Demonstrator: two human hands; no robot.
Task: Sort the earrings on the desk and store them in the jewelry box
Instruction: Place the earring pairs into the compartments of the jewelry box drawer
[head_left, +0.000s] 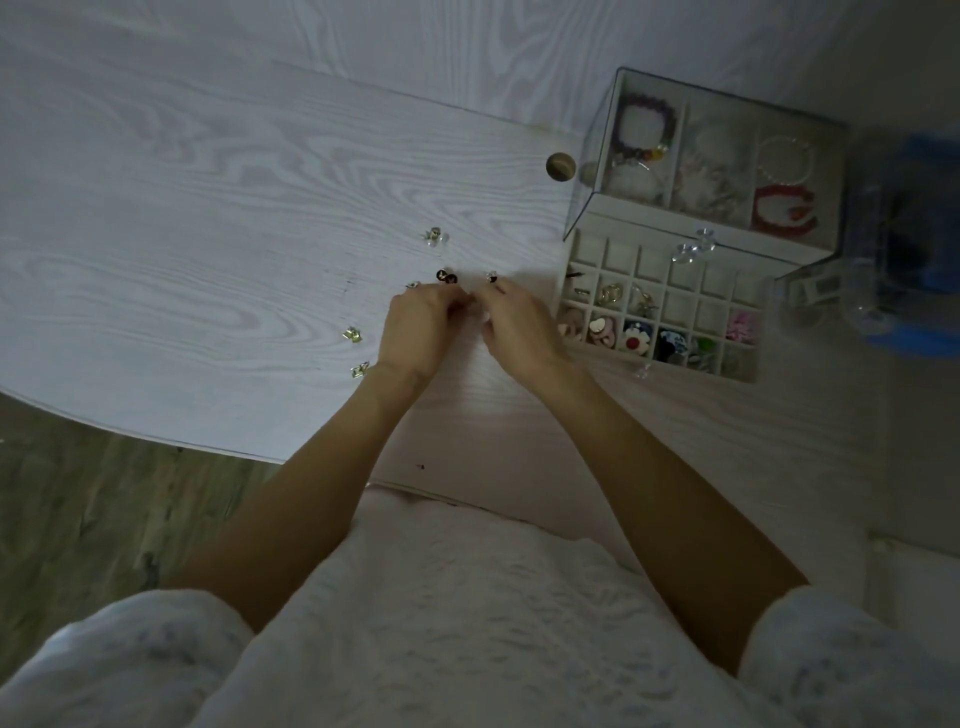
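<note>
Both grips are being brought together over the middle of the surface (208, 208): the left hand (421, 325) and the right hand (519, 327) are being held fingertip to fingertip, fingers curled, as if something small is being pinched between them. What is being held there cannot be told, since it is hidden behind the fingers.

Loose earrings are lying on the surface around the hands. A dark pair (447, 276) is lying just beyond the left fingertips, a pale stud (491, 277) just beyond the right fingertips, and a small piece (413, 285) is touching or nearly touching the left knuckles. A clear pair (435, 236) is lying farther out, and two gold earrings (352, 334) (359, 370) are lying to the left of the left wrist.

The box (587, 218) is standing to the right, with its divided tray (657, 306) pulled out toward the person and partly filled. The tray is lying directly to the right of the right hand, close by, while the left hand is being kept well apart from it. A short carry rightward is judged to be called for, best made by the right hand, toward one of the bare cells in the far rows.
</note>
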